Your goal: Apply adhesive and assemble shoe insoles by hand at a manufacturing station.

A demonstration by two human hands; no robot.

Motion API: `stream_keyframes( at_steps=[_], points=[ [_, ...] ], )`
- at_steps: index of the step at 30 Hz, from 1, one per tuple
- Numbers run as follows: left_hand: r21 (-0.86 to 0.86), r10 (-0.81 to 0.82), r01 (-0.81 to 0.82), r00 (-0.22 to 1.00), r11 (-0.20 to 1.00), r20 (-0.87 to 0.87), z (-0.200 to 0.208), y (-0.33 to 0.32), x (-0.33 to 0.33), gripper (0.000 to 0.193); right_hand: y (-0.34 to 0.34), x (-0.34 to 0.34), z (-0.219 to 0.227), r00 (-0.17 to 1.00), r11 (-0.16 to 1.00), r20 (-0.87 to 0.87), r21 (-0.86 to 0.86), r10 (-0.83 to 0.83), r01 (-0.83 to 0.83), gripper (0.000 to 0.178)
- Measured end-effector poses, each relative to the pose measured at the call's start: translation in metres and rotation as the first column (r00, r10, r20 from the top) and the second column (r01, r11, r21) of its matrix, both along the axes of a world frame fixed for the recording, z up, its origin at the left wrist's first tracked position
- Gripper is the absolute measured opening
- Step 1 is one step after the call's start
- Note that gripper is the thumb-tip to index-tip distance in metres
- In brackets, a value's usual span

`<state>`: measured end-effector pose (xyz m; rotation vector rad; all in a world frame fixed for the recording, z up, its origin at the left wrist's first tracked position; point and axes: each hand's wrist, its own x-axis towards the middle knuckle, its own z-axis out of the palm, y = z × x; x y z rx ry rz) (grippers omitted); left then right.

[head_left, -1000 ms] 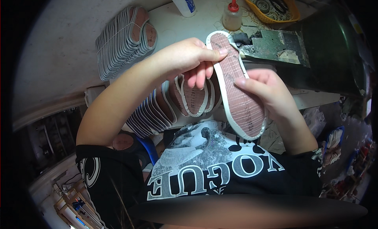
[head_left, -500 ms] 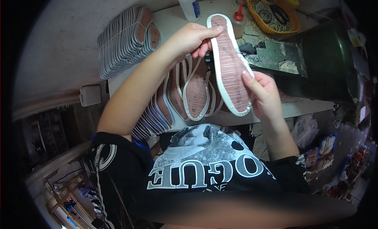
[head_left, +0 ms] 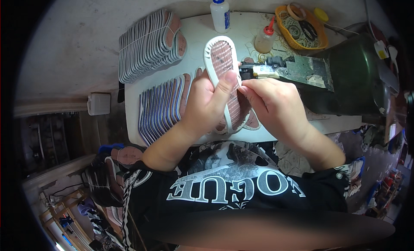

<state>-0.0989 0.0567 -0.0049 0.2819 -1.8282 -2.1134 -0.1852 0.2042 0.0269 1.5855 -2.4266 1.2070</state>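
A shoe insole with a reddish-brown lined face and a white wrapped edge is held up over the table, long side toward me. My left hand is closed around its left side, thumb pressed on the face. On the opposite edge, the thumb and index finger of my right hand are pinched together at the white edging. Whether a thread is between them is too small to tell. More white-edged insoles lie beneath, mostly hidden by the held one and my hands.
Two groups of insoles stand at the left, a tied grey-edged bundle and a blue-edged row. Right of my hands is a dark green machine. Behind are a white bottle, a red-tipped squeeze bottle and a yellow basket.
The insole has come lower and nearer, and turned. My left hand has shifted from its far end to its middle; my right hand has moved from the near end up to the right edge.
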Motion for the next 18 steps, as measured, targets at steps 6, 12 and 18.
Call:
stream_keyframes(
  at_steps=[6, 12, 18],
  points=[
    [-0.344, -0.045, 0.018, 0.996, 0.939, -0.071, 0.006, 0.011, 0.006, 0.035, -0.003, -0.022, 0.025, 0.962, 0.922, -0.078, 0.315, 0.263, -0.226, 0.009],
    [-0.316, 0.016, 0.008, 0.997, 0.949, 0.072, 0.007, 0.014, 0.005, 0.034, -0.007, -0.020, 0.017, 0.983, 0.952, -0.072, 0.269, 0.170, -0.145, 0.012],
    [-0.176, 0.021, -0.014, 0.999, 0.984, 0.040, 0.007, 0.011, 0.008, 0.036, 0.001, -0.023, -0.010, 0.602, 0.994, 0.792, -0.055, 0.102, -0.096, 0.017]
  ],
)
